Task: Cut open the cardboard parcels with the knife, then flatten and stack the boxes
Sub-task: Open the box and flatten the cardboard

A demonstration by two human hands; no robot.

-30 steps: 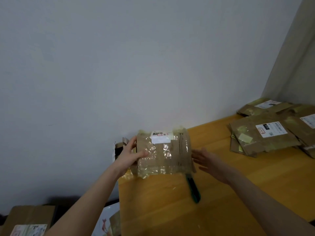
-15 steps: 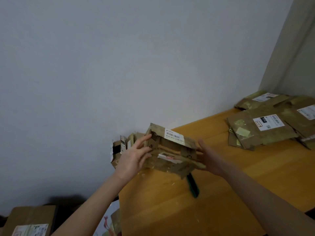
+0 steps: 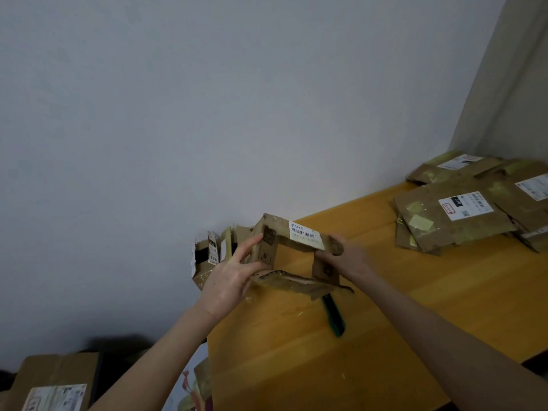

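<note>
Left hand (image 3: 234, 280) pinches the left wall of the cardboard box (image 3: 268, 250), fingers on the outer face and thumb on the inner side. Right hand (image 3: 347, 256) is at the box's right end, fingers curled over the upper right corner; that part is blurred, but it reads as a grip. The box is held between both hands, just above the table (image 3: 385, 321), near its far left corner. Its open ends face the camera and the wall (image 3: 207, 114), so the table top shows straight through it. White barcode label (image 3: 305, 234) on the top panel. The torn bottom flap (image 3: 290, 281) hangs toward the camera.

The flap covers the far end of the knife (image 3: 335, 318), which has a dark green handle and lies flat on the table just below the box, nearer the camera; neither hand touches it. Small taped parcels (image 3: 207, 256) sit at the table's far left corner, just behind the left hand. Stack of flattened boxes (image 3: 453, 221) at the far right of the table, well apart from the hands, labels up. Another parcel (image 3: 59, 378) lies on the floor beyond the table's left edge.
</note>
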